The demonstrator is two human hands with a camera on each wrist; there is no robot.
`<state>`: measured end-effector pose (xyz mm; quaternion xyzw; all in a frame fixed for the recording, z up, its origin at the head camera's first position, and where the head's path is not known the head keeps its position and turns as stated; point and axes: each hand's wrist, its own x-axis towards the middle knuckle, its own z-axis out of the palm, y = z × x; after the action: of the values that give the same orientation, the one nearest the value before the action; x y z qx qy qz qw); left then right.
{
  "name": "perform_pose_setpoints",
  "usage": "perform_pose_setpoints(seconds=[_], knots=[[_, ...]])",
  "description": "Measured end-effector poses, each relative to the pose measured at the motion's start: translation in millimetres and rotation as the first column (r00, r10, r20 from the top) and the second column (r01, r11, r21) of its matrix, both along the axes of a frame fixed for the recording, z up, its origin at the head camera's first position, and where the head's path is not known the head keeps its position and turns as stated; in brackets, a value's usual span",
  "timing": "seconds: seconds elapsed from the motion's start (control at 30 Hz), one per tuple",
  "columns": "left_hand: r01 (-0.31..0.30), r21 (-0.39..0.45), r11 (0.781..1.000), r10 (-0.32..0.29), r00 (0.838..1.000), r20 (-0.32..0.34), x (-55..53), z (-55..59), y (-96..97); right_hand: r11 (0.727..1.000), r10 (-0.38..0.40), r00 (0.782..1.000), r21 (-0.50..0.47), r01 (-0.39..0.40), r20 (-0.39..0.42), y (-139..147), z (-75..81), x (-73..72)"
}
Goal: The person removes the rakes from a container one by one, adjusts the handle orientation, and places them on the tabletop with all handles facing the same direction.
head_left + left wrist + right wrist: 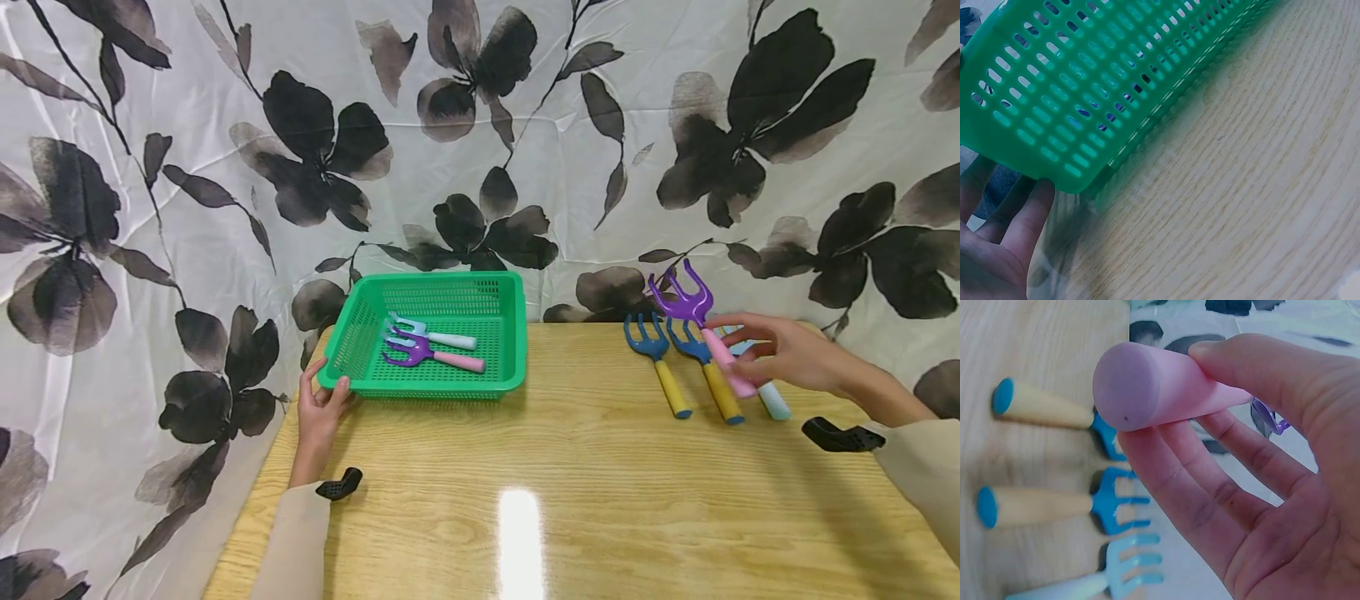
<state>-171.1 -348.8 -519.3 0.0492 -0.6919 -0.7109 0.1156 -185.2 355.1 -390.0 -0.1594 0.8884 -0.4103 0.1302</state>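
Observation:
My right hand [798, 354] holds a small purple hand rake [692, 307] by its pink handle [1185, 384], between thumb and fingers, its tines pointing up and away. Beneath it on the table lie two blue rakes with yellow handles, the left one [660, 367] and the right one [708, 379], and a light-blue rake [1129, 562] partly hidden by the hand. At the left, my left hand [321, 412] grips the near left corner of a green perforated basket [519, 333]. Inside lie a purple rake with a pink handle [459, 361] and a light-blue rake [453, 341].
The wooden table [600, 483] reaches back to a white cloth [592, 167] with dark flowers, which also hangs along its left side. A bright light reflection shows on the tabletop in front. Black wrist devices sit at both sleeves.

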Motion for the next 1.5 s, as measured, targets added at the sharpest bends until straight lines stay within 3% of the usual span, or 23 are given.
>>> perform_pose_setpoints(seconds=[0.23,0.47,0.9,1.1,1.3,1.5], knots=[[-0.009,-0.008,1.000,0.009,1.000,-0.001,0.9,-1.1,0.9,0.997,-0.036,0.999,-0.074,0.033,-0.028,30,-20.7,23.3],[-0.006,-0.004,1.000,0.006,1.000,0.004,-0.7,-1.0,0.5,0.988,-0.151,0.988,0.038,0.151,0.010,52,-40.0,57.0],[-0.006,0.006,1.000,0.006,1.000,0.017,-1.0,5.0,2.1,0.963,-0.263,0.945,0.120,0.243,0.196,82,-72.7,109.5],[-0.008,0.016,1.000,0.007,1.000,0.025,0.2,6.4,2.8,0.963,-0.263,0.925,0.138,0.233,0.273,89,-85.6,124.7],[-0.013,0.000,1.000,0.013,0.999,0.041,0.7,8.0,4.1,0.969,-0.231,0.945,0.145,0.202,0.232,94,-96.6,141.2],[-0.019,-0.006,1.000,0.020,0.999,0.048,0.1,6.5,3.9,0.981,-0.195,0.927,0.065,0.183,0.321,99,-103.8,152.6]])
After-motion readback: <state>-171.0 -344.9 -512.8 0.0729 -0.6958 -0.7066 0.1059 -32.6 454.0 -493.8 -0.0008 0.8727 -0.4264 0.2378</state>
